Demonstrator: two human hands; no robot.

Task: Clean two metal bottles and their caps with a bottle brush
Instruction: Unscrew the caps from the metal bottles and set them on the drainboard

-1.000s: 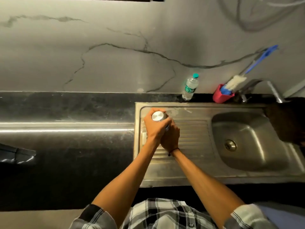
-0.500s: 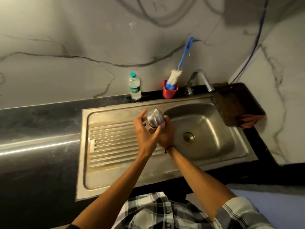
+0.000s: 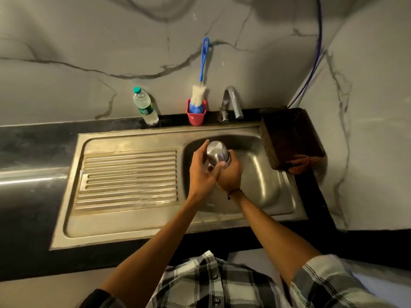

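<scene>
Both hands meet over the basin of the steel sink (image 3: 275, 196), holding a metal bottle (image 3: 216, 153) of which only the rounded, shiny top end shows; the rest of its body is hidden behind the palms, so which end faces up is hard to tell. The left hand (image 3: 201, 174) wraps the bottle from the left, its fingers (image 3: 201, 150) curled against the metal, while the right hand (image 3: 230, 175) clasps it from below and the right, a dark band at that wrist. A second bottle and loose caps cannot be made out. Behind the sink, on the dark desk (image 3: 33, 147), a bottle brush (image 3: 201, 85) with a blue handle stands bristles-down in a red cup (image 3: 196, 117), just left of the tap (image 3: 232, 102). A clear plastic water bottle (image 3: 145, 107) with a green cap stands further left. A dark basket (image 3: 291, 138) sits at the sink's right edge, its contents unclear. Checked sleeves are cut off at the bottom.
</scene>
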